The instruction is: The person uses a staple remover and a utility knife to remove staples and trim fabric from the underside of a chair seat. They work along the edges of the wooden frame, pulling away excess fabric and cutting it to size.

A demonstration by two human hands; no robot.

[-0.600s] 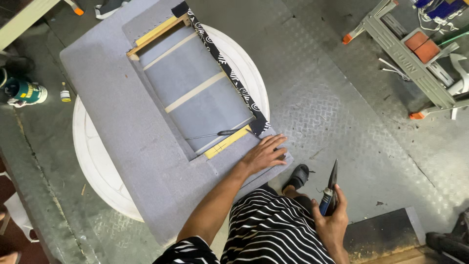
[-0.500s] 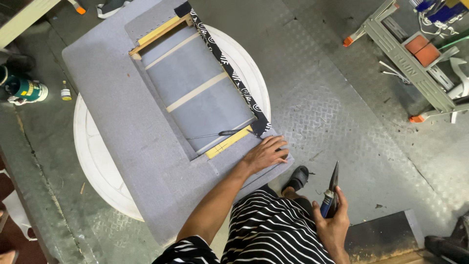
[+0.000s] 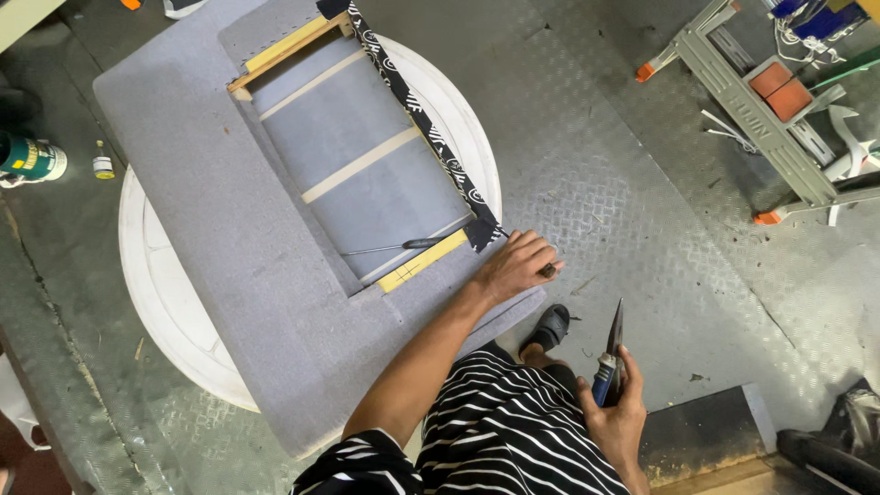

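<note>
Left hand (image 3: 516, 266): palm down, fingers spread and pressed flat on the grey upholstered panel (image 3: 211, 238), at the panel's corner nearest the body. Nothing pinched; plain contact with the fabric only. Ring visible on one finger.

Right hand (image 3: 616, 417): fist wrapped around the blue handles of the long-nose pliers (image 3: 610, 353), handles squeezed together, tool tips pointing up and away from the wrist. Pliers held in the air over the floor, well apart from the panel and clear of the left hand.

Relative to the left hand:
- Patterned black-and-white strip (image 3: 412, 115): end lying just beside the fingertips, running away from the hand along the panel's far edge.
- Yellow wooden slat (image 3: 422, 263): just beside the knuckles, toward the panel's centre, marked with a pencilled cross.
- Slim metal tool (image 3: 390, 247) with dark grip: near the hand, lying flat in the recessed opening, just beyond the slat.
- Recessed frame with pale cross straps (image 3: 357, 165): beyond the slim tool, farther from the hand.
- White round table (image 3: 160, 302): under the panel, rim showing on the side away from the hand.

Relative to the right hand:
- Black shoe (image 3: 550, 327): just beside the pliers, between both hands.
- Folding metal stand (image 3: 747, 101): well apart, beyond the tool tips.
- Checker-plate floor (image 3: 642, 211): beneath the pliers.
</note>
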